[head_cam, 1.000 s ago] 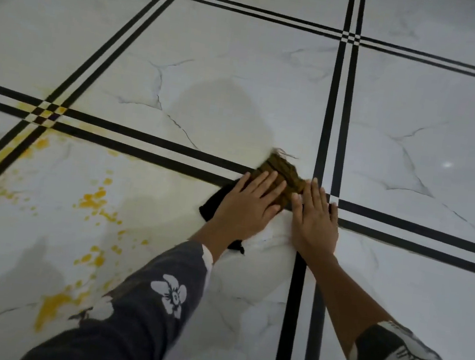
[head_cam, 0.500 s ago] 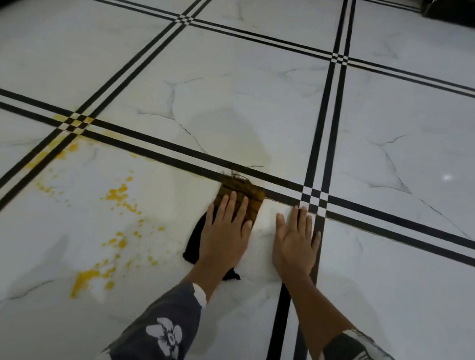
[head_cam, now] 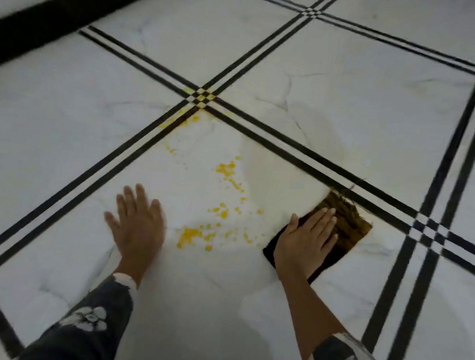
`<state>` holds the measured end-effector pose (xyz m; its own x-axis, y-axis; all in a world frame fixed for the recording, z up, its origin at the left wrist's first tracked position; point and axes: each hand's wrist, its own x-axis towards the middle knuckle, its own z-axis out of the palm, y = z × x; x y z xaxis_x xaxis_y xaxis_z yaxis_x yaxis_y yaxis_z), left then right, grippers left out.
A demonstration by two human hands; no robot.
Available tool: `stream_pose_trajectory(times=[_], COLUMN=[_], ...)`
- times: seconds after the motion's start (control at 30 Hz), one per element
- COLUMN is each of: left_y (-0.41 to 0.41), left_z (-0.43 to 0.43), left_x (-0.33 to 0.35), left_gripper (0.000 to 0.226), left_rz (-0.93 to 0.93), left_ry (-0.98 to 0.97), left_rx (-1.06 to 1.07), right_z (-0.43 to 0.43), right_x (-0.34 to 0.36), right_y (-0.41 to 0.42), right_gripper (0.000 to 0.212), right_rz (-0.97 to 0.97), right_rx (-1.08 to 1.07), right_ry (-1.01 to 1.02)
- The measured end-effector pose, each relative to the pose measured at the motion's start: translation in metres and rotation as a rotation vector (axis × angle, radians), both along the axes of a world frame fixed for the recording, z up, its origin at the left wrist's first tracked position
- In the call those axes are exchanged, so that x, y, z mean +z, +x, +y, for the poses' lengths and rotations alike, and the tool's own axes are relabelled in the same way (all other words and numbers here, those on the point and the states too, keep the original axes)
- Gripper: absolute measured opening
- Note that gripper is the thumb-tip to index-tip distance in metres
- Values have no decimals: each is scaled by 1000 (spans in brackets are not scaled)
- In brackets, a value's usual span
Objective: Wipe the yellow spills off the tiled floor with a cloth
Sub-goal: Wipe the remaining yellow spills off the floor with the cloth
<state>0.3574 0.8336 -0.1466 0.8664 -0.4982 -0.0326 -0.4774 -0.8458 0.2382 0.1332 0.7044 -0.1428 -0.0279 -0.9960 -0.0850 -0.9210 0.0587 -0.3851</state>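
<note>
**A:** How is the grip?

**B:** The right hand (head_cam: 306, 243) lies flat on the cloth (head_cam: 348, 221) with its fingers straight and close together. It presses down and does not curl round the cloth. The left hand (head_cam: 136, 224) is spread on the bare floor (head_cam: 361, 105) at lower left of centre. It holds nothing and is likely a prop.

**A:** And where is the cloth?

**B:** It lies flat on the tile, right of centre, with its far edge just short of the black double line (head_cam: 393, 202). The yellow spills (head_cam: 225, 169) lie between the two hands and scatter up toward the line crossing (head_cam: 201, 98) above them.

**A:** How will it handle?

**B:** I'd judge it soft, limp and light. Pushed from one edge it would bunch, so a flat palm over the middle suits it. The glossy tile should let it slide. Its far half looks brown, but the frame is too blurred to tell staining from pattern.

**A:** Any containers?

**B:** None in view.
</note>
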Motion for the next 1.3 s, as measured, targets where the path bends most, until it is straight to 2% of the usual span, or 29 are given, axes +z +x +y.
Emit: stream_pose_trajectory(times=[0.07, 0.23, 0.37, 0.47, 0.57, 0.67, 0.73, 0.87, 0.97, 1.03, 1.13, 1.2, 1.3], left_y=[0, 2, 1, 1, -1, -1, -2, -3, -1, 0, -1, -2, 3], left_z=[-1, -2, -5, -3, -3, -4, -4, -2, -2, -2, -1, -2, -1], left_x=[-4, -3, -6, -4, 1, 1, 0, 1, 1, 1, 0, 0, 4], left_gripper=[56, 56, 57, 57, 56, 56, 56, 56, 57, 57, 57, 57, 58], left_rz=[-4, 1, -6, 8, 14, 7, 0, -8, 16, 6, -4, 16, 25], left_ry=[6, 30, 14, 23, 10, 6, 12, 22, 26, 21, 21, 23, 47], left_rx=[7, 3, 9, 11, 11, 9, 4, -5, -5, -5, -1, 2, -42], right_z=[11, -11, -20, 24, 14, -9, 12, 58, 23, 10, 47, 75, 63], right_x=[-3, -4, -4, -6, -1, -6, -3, -6, 1, -5, -6, -9, -3], right_y=[12, 14, 17, 22, 20, 27, 32, 28, 37, 43, 41, 35, 37], right_gripper=[70, 81, 70, 59, 69, 74, 72, 62, 72, 70, 62, 58, 63], right_rz=[36, 159, 173, 177, 148, 142, 162, 134, 151, 133, 157, 153, 167], right_rx=[73, 566, 483, 650, 773, 640, 564, 761, 855, 822, 726, 783, 861], right_ry=[12, -60, -59, -76, -64, -90, -92, -47, -82, -88, -145, -125, -98])
